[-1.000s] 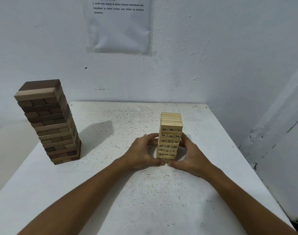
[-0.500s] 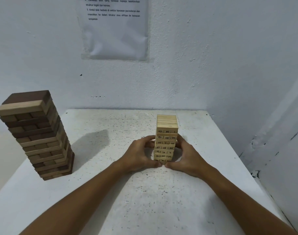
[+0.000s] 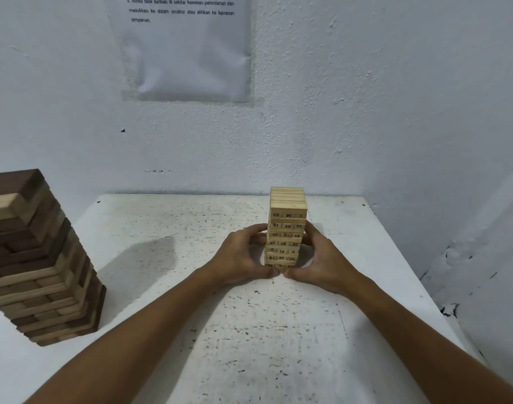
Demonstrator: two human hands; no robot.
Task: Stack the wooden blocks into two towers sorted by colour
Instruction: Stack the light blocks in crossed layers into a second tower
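Observation:
A small tower of pale, numbered wooden blocks (image 3: 287, 217) stands upright at the middle of the white table (image 3: 173, 258). My left hand (image 3: 240, 258) grips its lower left side with curled fingers, and my right hand (image 3: 322, 263) grips its lower right side. The two thumbs nearly meet in front of the tower's base, which they partly hide. At the far left stands a bigger, slightly twisted tower of mixed dark brown and light brown blocks (image 3: 36, 258), partly cut off by the frame edge.
A white rough wall rises right behind the table, with a printed paper sheet (image 3: 188, 51) taped on it. The table's right edge (image 3: 424, 290) runs close to another wall. Speckled bare tabletop lies between the two towers.
Both hands keep their hold on the pale tower. The view has shifted right and dipped, so the brown tower sits further left and lower in the frame.

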